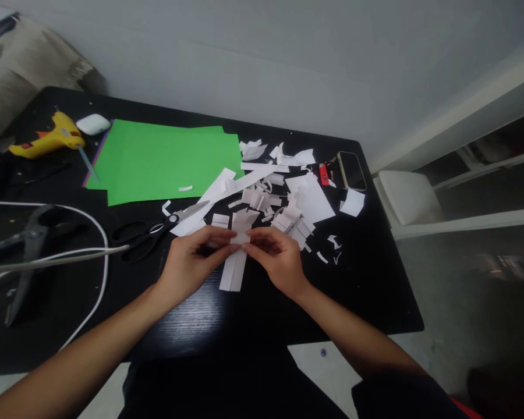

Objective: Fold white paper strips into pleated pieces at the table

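Note:
Between my two hands is a folded strip of white paper (pixel 233 273), its lower end hanging toward me with a crease down the middle. My left hand (pixel 192 256) pinches its left edge between thumb and fingers. On the opposite edge, my right hand (pixel 279 256) has the same kind of pinch. Cut and folded white paper scraps (pixel 290 218) lie just beyond and to the right of my hands. Black-handled scissors (pixel 146 235) rest left of my left hand, their blades lying over white paper.
Green sheets (pixel 170 160) lie at the back of the black table (pixel 353 291). A yellow glue gun (pixel 55 137) and a white case (pixel 93 124) are at far left, near pliers (pixel 32 241) and a white cable (pixel 106 273). A red lighter (pixel 324 174) and a phone (pixel 351 170) sit right.

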Demonstrator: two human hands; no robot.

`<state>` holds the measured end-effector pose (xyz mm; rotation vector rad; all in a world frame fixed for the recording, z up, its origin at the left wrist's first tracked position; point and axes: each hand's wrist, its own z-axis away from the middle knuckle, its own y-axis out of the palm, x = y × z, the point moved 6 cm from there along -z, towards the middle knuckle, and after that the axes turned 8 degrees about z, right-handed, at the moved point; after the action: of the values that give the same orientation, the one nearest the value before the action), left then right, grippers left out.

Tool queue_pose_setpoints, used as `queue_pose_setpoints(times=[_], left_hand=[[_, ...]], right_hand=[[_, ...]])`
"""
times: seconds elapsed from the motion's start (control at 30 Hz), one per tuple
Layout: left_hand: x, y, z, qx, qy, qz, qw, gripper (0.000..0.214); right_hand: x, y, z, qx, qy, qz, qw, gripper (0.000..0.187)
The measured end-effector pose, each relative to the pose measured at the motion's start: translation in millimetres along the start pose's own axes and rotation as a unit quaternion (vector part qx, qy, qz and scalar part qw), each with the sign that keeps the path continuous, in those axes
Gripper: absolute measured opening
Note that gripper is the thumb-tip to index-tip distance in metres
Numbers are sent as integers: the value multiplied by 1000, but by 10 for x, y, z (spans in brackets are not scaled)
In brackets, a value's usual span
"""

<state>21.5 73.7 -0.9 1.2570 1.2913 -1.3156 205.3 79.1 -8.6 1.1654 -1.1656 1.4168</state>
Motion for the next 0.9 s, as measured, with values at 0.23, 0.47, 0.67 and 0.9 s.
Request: queue_pose_setpoints(times=[0.23,0.47,0.67,0.9], left_hand=[[-14,11,-21,-7,1,28,1000,13],[4,54,-16,36,-11,34,999,12],[9,70,5,63,-3,4,998,12],[52,81,0,69,-22,23,997,14]], right_hand=[[-73,21,-18,4,25,-52,998,37],[-39,0,-45,-4,5,-96,995,46],[-23,-35,-61,-13,-11,-76,997,17],[29,-58,-51,-9,-29,-12,999,8]])
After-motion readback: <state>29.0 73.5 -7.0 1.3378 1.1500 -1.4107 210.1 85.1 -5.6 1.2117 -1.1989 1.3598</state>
